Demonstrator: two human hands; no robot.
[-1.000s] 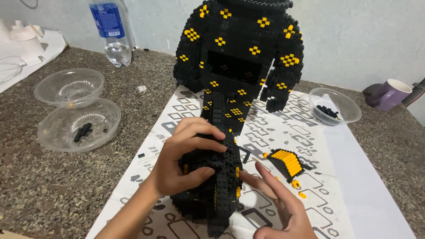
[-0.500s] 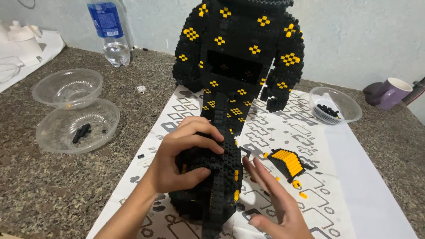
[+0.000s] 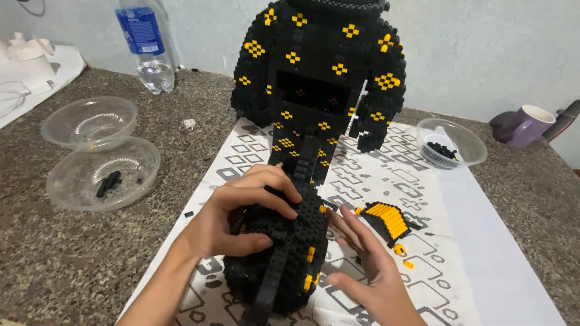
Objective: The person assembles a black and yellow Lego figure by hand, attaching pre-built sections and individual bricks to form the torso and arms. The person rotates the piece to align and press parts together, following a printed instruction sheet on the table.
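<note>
Head view: left hand (image 3: 232, 226) clasps top of black brick block (image 3: 284, 253) lying on patterned sheet (image 3: 483, 265); right hand (image 3: 368, 265) flat, fingers spread, against its right side. Likely rigid, brittle at seams; grip broad faces. Tall figure (image 3: 320, 78) beyond.

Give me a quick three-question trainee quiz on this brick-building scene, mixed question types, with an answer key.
1. True or false: the left hand grips the rounded black-and-yellow brick piece.
2. Where is the right hand? A) in the clear plastic bowl of black bricks B) open beside the piece C) on the purple mug
3. What stands behind the piece?

Key: 1 true. 2 B. 3 the tall black brick figure with yellow diamond patterns.
</note>
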